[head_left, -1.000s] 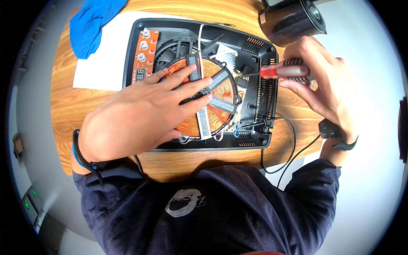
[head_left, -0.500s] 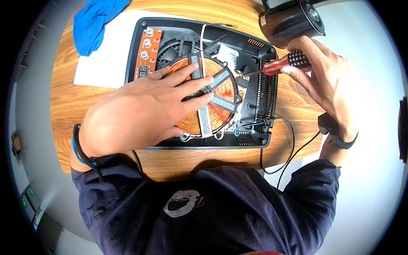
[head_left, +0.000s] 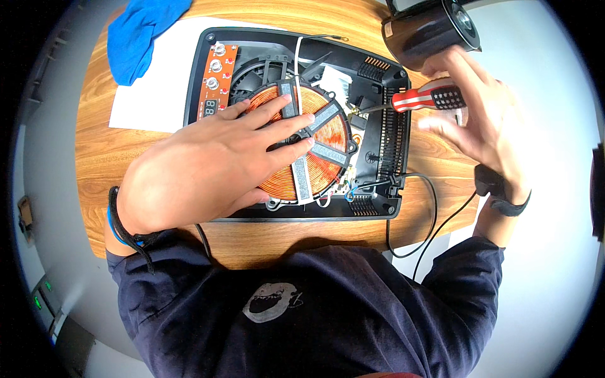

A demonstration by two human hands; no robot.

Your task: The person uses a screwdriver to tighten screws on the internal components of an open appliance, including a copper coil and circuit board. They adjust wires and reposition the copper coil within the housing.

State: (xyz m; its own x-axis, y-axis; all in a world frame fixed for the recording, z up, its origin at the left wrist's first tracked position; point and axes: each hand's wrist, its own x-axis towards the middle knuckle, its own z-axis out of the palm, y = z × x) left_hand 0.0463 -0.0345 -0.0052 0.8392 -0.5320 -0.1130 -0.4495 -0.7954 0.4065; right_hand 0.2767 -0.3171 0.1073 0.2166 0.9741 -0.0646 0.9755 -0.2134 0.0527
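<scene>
An opened induction cooker with a black housing (head_left: 394,142) lies in front of me, its round copper coil (head_left: 324,129) exposed. My left hand (head_left: 246,148) rests flat over the coil, fingers spread, covering much of its left half. At the right side, my right hand (head_left: 482,116) is around the back end of a screwdriver (head_left: 428,99) with a red, white and black handle. Its thumb stands away from the handle; some fingers are hidden behind it. The screwdriver's shaft points left into the housing, near a circuit board by the coil's edge, where its tip is hard to make out.
An orange control board (head_left: 217,75) sits at the housing's left, beside a black fan (head_left: 252,79). A dark kettle (head_left: 428,34) stands at the back right. A blue cloth (head_left: 135,41) lies on white paper (head_left: 148,104). A black cord (head_left: 435,201) loops over the table's right edge.
My right thumb has come off the screwdriver's handle and the fingers have spread wider. The handle shows more of its striped part. My left hand has stayed on the coil.
</scene>
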